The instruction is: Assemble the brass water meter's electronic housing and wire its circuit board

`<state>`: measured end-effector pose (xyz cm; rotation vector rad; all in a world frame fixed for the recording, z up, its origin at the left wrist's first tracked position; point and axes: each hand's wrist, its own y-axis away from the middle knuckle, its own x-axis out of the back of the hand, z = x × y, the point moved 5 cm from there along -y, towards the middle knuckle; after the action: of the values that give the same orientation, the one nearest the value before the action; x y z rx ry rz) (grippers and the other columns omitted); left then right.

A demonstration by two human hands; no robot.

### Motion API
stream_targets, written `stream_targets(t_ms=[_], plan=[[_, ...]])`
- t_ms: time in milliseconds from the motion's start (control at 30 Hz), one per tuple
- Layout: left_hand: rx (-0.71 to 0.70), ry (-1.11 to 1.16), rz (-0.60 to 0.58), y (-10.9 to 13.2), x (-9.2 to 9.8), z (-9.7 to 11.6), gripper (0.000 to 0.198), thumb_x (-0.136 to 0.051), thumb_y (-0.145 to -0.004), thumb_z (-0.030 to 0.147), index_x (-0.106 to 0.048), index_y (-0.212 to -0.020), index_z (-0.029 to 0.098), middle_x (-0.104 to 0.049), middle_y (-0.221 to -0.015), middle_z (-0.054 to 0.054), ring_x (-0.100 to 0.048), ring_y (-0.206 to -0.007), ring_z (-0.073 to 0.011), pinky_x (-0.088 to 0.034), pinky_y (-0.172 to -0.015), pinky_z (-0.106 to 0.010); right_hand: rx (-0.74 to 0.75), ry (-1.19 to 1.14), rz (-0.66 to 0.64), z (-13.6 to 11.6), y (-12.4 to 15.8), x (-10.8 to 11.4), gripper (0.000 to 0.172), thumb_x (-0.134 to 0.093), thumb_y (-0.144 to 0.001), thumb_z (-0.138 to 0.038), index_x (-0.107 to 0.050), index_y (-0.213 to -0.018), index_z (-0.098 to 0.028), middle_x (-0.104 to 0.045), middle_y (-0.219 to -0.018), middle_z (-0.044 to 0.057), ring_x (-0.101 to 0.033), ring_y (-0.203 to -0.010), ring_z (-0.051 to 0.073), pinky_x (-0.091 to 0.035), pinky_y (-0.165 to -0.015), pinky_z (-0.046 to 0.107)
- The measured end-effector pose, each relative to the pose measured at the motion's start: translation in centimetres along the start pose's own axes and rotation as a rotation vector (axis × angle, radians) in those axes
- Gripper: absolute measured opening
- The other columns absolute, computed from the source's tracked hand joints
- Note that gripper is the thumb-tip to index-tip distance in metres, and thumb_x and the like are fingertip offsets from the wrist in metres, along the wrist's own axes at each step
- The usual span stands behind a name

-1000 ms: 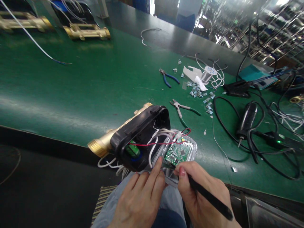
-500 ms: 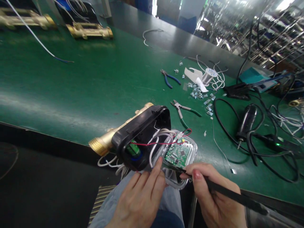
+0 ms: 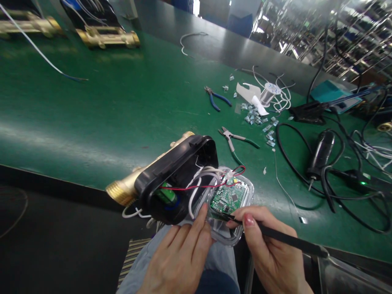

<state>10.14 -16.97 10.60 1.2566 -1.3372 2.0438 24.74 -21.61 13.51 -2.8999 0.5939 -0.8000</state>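
A clear plastic case (image 3: pixel 249 192) with a green circuit board (image 3: pixel 228 198) in it lies tilted at the table's front edge. Red and white wires run from the board into a black housing (image 3: pixel 171 163), which holds a green cylindrical battery (image 3: pixel 167 196) and sits on a brass pipe body (image 3: pixel 121 192). My left hand (image 3: pixel 180 257) grips the case's near left side, index finger stretched along the rim, thumb hidden. Pinched in my right hand (image 3: pixel 269 249) are black tweezers (image 3: pixel 281 237), their tips at the board's lower edge.
Blue-handled cutters (image 3: pixel 217 98) and green-handled cutters (image 3: pixel 235 141) lie beyond the case. Small clear pieces (image 3: pixel 254 116) are scattered beside a solder wire spool (image 3: pixel 271 94). At right, a black corded tool (image 3: pixel 321 155) lies among cables. Two more brass bodies (image 3: pixel 110 38) stand far left.
The view has shifted slightly. The housing and brass body sit a little further left and are tilted slightly more. The tweezer tips have moved slightly left along the board's lower edge.
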Motion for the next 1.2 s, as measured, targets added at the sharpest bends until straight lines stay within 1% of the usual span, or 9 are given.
stream_targets(t_ms=[167, 367, 467, 667, 767, 867, 933, 1067, 1200], plan=[[0.002, 0.002, 0.006, -0.3, 0.1, -0.1, 0.020, -0.042, -0.096, 0.013, -0.062, -0.100, 0.011, -0.069, -0.114, -0.011, -0.065, -0.072, -0.0165, -0.043, -0.070, -0.034, 0.008, 0.033, -0.017, 0.0, -0.3, -0.3, 0.017, -0.047, -0.096, -0.017, -0.061, -0.098, -0.025, -0.066, -0.083, -0.004, -0.064, -0.074, 0.008, -0.049, -0.067, 0.016], [0.008, 0.013, -0.005, -0.1, 0.2, 0.0, 0.019, -0.044, -0.095, 0.013, -0.062, -0.102, 0.011, -0.067, -0.118, -0.011, -0.064, -0.073, -0.0162, -0.043, -0.071, -0.034, 0.010, 0.055, -0.037, -0.2, -0.4, -0.3, 0.016, -0.046, -0.096, -0.018, -0.060, -0.097, -0.024, -0.064, -0.081, -0.005, -0.063, -0.072, 0.007, -0.049, -0.065, 0.016], [0.007, 0.016, 0.004, -0.1, 0.3, 0.0, 0.019, -0.045, -0.095, 0.013, -0.062, -0.102, 0.011, -0.067, -0.119, -0.011, -0.065, -0.074, -0.0165, -0.043, -0.072, -0.034, 0.019, 0.085, -0.061, -0.7, -0.7, -0.4, 0.015, -0.045, -0.096, -0.018, -0.059, -0.095, -0.023, -0.063, -0.079, -0.004, -0.063, -0.069, 0.008, -0.048, -0.062, 0.016], [-0.003, 0.009, -0.008, -0.2, 0.3, -0.1, 0.018, -0.046, -0.095, 0.015, -0.062, -0.102, 0.011, -0.067, -0.119, -0.011, -0.065, -0.077, -0.0167, -0.045, -0.075, -0.033, 0.104, 0.214, -0.102, -2.0, -1.7, -0.3, 0.017, -0.043, -0.095, -0.016, -0.057, -0.087, -0.019, -0.060, -0.071, -0.003, -0.057, -0.058, 0.008, -0.043, -0.052, 0.018], [-0.003, 0.010, -0.018, -0.2, 0.1, -0.2, 0.019, -0.047, -0.095, 0.015, -0.063, -0.103, 0.011, -0.067, -0.119, -0.011, -0.065, -0.076, -0.0167, -0.045, -0.074, -0.034, 0.059, 0.148, -0.095, -1.6, -1.4, 0.1, 0.016, -0.044, -0.094, -0.016, -0.058, -0.089, -0.020, -0.061, -0.073, -0.003, -0.059, -0.062, 0.009, -0.045, -0.055, 0.018], [-0.003, 0.003, -0.003, -0.3, 0.1, -0.1, 0.019, -0.045, -0.095, 0.014, -0.063, -0.100, 0.012, -0.068, -0.117, -0.011, -0.065, -0.073, -0.0162, -0.044, -0.073, -0.034, 0.008, 0.040, -0.023, -1.1, -0.9, 0.7, 0.016, -0.046, -0.094, -0.017, -0.061, -0.092, -0.022, -0.064, -0.079, -0.003, -0.063, -0.071, 0.009, -0.049, -0.062, 0.018], [-0.006, 0.005, 0.003, -0.4, 0.2, 0.0, 0.018, -0.045, -0.095, 0.014, -0.063, -0.098, 0.011, -0.068, -0.116, -0.011, -0.065, -0.072, -0.0161, -0.044, -0.072, -0.033, -0.001, -0.002, 0.018, -0.9, -0.6, 0.8, 0.017, -0.046, -0.094, -0.017, -0.062, -0.093, -0.023, -0.066, -0.082, -0.003, -0.064, -0.074, 0.010, -0.049, -0.065, 0.019], [-0.015, 0.011, -0.014, -0.4, 0.2, 0.0, 0.017, -0.045, -0.095, 0.013, -0.062, -0.096, 0.011, -0.068, -0.115, -0.012, -0.066, -0.073, -0.0169, -0.044, -0.071, -0.034, -0.001, -0.047, 0.045, -0.5, -0.7, 0.2, 0.017, -0.048, -0.094, -0.015, -0.063, -0.095, -0.023, -0.067, -0.084, -0.003, -0.064, -0.076, 0.010, -0.050, -0.067, 0.019], [-0.013, 0.018, -0.015, -0.3, 0.1, 0.0, 0.019, -0.043, -0.095, 0.013, -0.062, -0.100, 0.011, -0.068, -0.116, -0.012, -0.066, -0.074, -0.0166, -0.044, -0.072, -0.033, 0.010, -0.072, 0.043, -0.1, -0.8, -0.5, 0.017, -0.048, -0.094, -0.014, -0.063, -0.096, -0.023, -0.067, -0.083, -0.002, -0.064, -0.076, 0.010, -0.050, -0.067, 0.019]])
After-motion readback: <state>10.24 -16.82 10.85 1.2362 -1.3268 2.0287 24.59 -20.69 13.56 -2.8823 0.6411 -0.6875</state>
